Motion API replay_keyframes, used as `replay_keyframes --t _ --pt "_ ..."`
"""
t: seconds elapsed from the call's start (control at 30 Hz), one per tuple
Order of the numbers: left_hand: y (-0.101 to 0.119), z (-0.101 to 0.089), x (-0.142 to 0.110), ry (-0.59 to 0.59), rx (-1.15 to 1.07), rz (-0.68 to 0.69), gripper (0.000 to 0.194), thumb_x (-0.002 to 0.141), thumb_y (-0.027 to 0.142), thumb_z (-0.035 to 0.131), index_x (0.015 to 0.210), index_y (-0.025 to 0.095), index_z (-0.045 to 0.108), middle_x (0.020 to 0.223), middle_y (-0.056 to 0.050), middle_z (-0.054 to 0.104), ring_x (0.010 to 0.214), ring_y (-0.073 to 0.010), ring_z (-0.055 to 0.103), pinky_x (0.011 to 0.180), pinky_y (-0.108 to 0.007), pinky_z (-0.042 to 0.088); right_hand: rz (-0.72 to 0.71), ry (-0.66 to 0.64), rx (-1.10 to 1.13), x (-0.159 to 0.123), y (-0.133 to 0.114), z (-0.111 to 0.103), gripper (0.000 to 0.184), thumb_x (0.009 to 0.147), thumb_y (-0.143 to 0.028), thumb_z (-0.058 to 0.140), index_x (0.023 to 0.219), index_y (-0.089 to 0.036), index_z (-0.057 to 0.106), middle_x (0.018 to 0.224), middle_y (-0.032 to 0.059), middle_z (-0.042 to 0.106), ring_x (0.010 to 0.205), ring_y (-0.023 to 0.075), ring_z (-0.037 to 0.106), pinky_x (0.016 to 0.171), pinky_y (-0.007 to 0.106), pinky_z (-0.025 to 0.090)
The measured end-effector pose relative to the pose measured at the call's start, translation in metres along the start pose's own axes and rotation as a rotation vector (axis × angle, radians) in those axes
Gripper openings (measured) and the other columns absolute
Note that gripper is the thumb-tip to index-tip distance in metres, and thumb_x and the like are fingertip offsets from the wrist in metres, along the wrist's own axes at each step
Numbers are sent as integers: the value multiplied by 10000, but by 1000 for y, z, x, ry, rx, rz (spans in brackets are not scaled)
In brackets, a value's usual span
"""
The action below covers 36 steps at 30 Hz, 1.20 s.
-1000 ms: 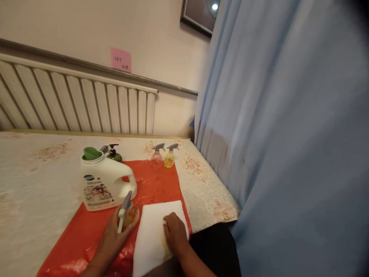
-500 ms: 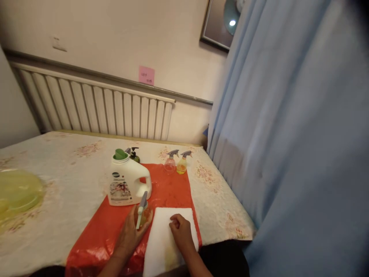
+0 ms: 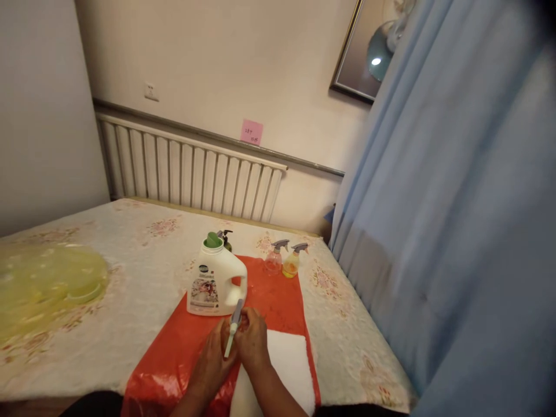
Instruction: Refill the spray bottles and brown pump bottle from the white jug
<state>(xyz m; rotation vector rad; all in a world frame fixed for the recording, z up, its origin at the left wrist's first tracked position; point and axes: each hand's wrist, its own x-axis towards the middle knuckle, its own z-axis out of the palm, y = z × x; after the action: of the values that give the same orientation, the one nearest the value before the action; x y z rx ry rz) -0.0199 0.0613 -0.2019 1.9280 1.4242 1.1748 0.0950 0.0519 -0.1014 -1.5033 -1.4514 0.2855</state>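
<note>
My left hand (image 3: 214, 354) is wrapped round a spray bottle (image 3: 234, 325), whose grey and pale green spray head points up between my hands. Its body is hidden by my fingers. My right hand (image 3: 254, 340) closes on the same bottle from the right, near its neck. Just behind my hands stands a white detergent jug (image 3: 211, 289) with a green cap (image 3: 212, 240) sitting in its mouth. Under my right forearm lies a white towel (image 3: 292, 365), spread on a red plastic sheet (image 3: 280, 307).
Two more spray bottles, a pink one (image 3: 273, 263) and a yellow one (image 3: 291, 266), stand at the sheet's far right corner. Behind the jug is a dark pump bottle (image 3: 227, 240). A yellow translucent basin (image 3: 84, 284) lies left on the flowered cloth (image 3: 143, 263). Blue curtains (image 3: 417, 231) hang right.
My right hand has lifted from the towel and moved left onto the spray bottle in my left hand. The view has turned slightly left and up.
</note>
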Motion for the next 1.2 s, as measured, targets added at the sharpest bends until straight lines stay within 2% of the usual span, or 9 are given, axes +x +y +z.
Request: replay_keyframes --t 0.2,0.37,0.53,0.67,0.77,0.9,1.03,1.2 --pt "3 -4 0 7 22 7 609 831 405 549 1370 191 364 1379 -169 521 1306 -306 510 1092 -500 423 2 52 -15 -1 0 6 165 695 -46 561 741 -193 621 762 20 623 708 182 573 673 284 433" --pt "-1 -2 1 12 1 1 610 824 376 568 1369 204 356 1384 -159 526 1295 -291 526 1086 -485 441 -13 48 -2 2 -1 8 126 721 -79 581 701 -203 573 737 7 596 679 175 557 641 277 421" --pt "-5 0 0 53 18 8 605 812 377 574 1359 199 386 1339 -152 578 1256 -304 566 1034 -475 496 -67 10 28 1 3 7 98 758 -118 566 716 -205 552 753 13 583 696 178 556 637 277 421" --pt "-9 2 -1 85 55 44 613 793 337 591 1357 185 404 1330 -158 593 1238 -313 582 1022 -464 512 -160 -18 55 2 4 4 150 851 -194 494 703 -206 519 746 23 568 694 182 553 637 289 410" --pt "-10 3 -1 89 64 45 629 777 333 600 1354 173 407 1327 -159 597 1231 -305 589 1026 -432 514 -209 -69 88 6 1 -2 174 871 -260 503 713 -200 547 738 23 579 681 177 558 628 283 414" --pt "-7 2 1 82 63 17 632 766 345 610 1346 200 406 1322 -136 605 1227 -298 592 1023 -423 515 -173 -139 202 13 -6 -11 85 794 -239 594 808 -175 649 768 33 655 709 182 611 668 274 472" --pt "-7 1 0 46 36 16 629 776 288 594 1361 206 375 1339 -135 584 1246 -289 573 1042 -439 496 -83 -189 353 16 -8 -16 211 745 -199 623 936 -146 695 852 62 720 748 189 663 733 268 515" --pt "-9 2 -2 27 6 -21 651 796 355 609 1373 199 353 1373 -151 546 1276 -306 537 1070 -495 456 -110 -268 356 19 0 -20 235 777 -213 632 988 -157 722 875 69 727 796 201 666 757 269 522"
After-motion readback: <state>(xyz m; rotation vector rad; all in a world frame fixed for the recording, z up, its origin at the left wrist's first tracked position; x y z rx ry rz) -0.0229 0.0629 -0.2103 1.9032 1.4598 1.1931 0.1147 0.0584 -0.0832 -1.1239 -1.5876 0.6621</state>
